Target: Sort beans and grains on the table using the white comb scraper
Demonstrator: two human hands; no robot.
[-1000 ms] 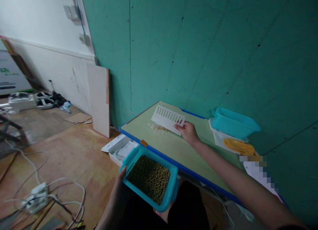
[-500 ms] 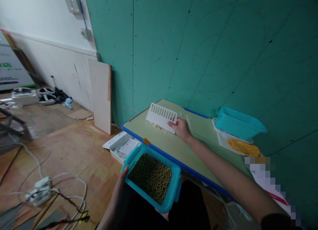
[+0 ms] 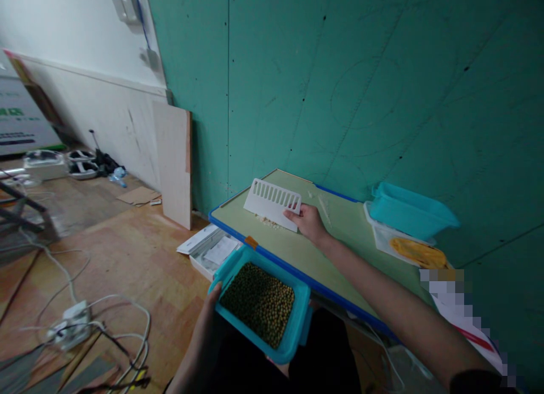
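Note:
My right hand (image 3: 308, 221) grips a white slotted plastic scraper (image 3: 272, 203) and holds it on edge on the green tabletop (image 3: 306, 255), over a small heap of pale beans (image 3: 268, 221) near the table's left corner. My left hand (image 3: 212, 300) holds a teal tub of green beans (image 3: 260, 303) from below, just under the table's blue front edge. Only the thumb and a few fingertips of that hand show.
A second teal tub (image 3: 410, 211) stands on a white tray (image 3: 385, 238) with a yellow object (image 3: 419, 252) at the table's right. A wooden board (image 3: 174, 164) leans on the green wall. Cables and a power strip (image 3: 68, 329) lie on the wooden floor, papers (image 3: 210, 249) beside the table.
My right hand has pushed the scraper leftward and towards the table's front edge, so the pale beans are now mostly hidden beneath it. The teal tub has stayed under the edge.

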